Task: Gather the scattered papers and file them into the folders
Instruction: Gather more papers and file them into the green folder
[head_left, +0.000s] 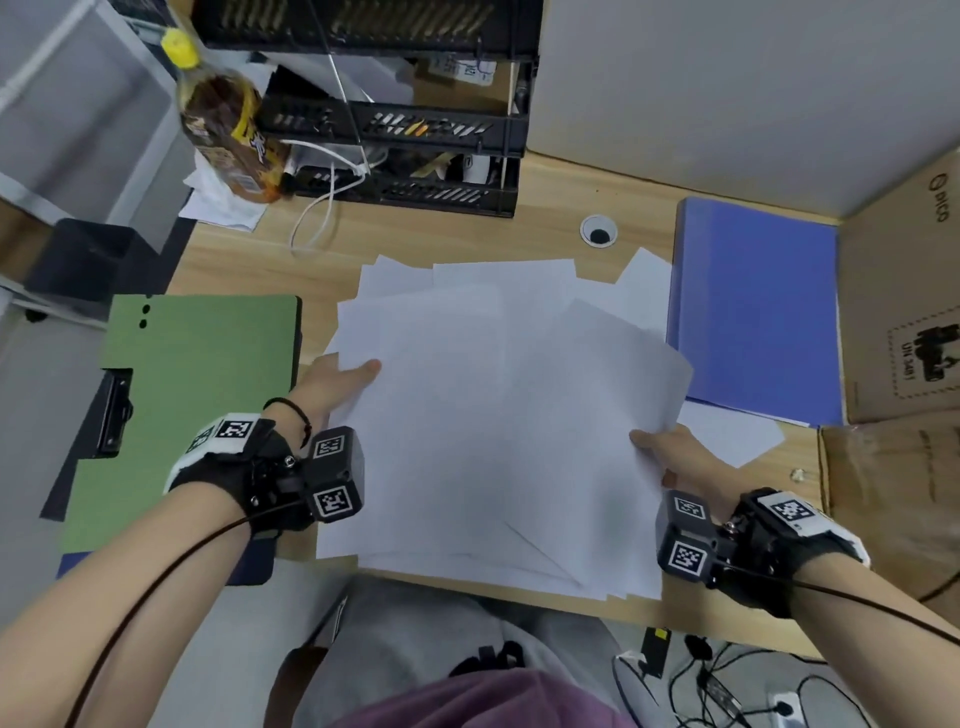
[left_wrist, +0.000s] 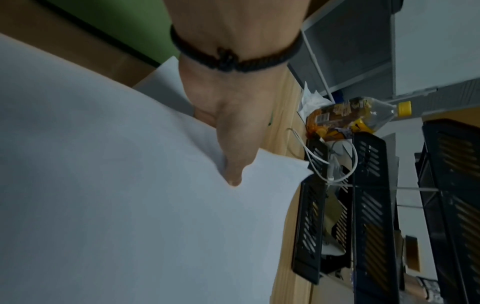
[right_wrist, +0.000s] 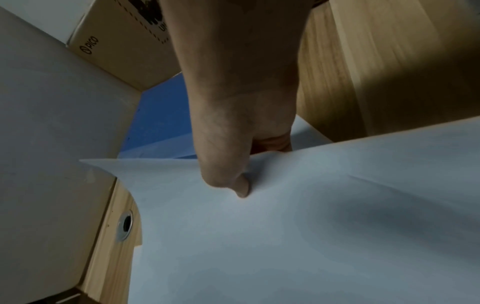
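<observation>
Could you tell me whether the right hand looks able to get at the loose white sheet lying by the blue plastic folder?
Probably not at once: the right hand pinches the stack of white papers. The loose white sheet lies uncovered just beside it, below the blue plastic folder, so releasing would free the way.

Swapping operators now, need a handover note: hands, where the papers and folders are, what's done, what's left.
Left hand: pinches the left edge of the paper pile, thumb on top.
Right hand: pinches the pile's right edge.
Pile sits mid-desk, sheets fanned and uneven. One loose sheet lies outside it, beside the right hand.
Green folder lies left of the pile, blue folder right, both closed.
Done: most sheets gathered.
Left: square the pile, add the loose sheet, file into folders.
</observation>
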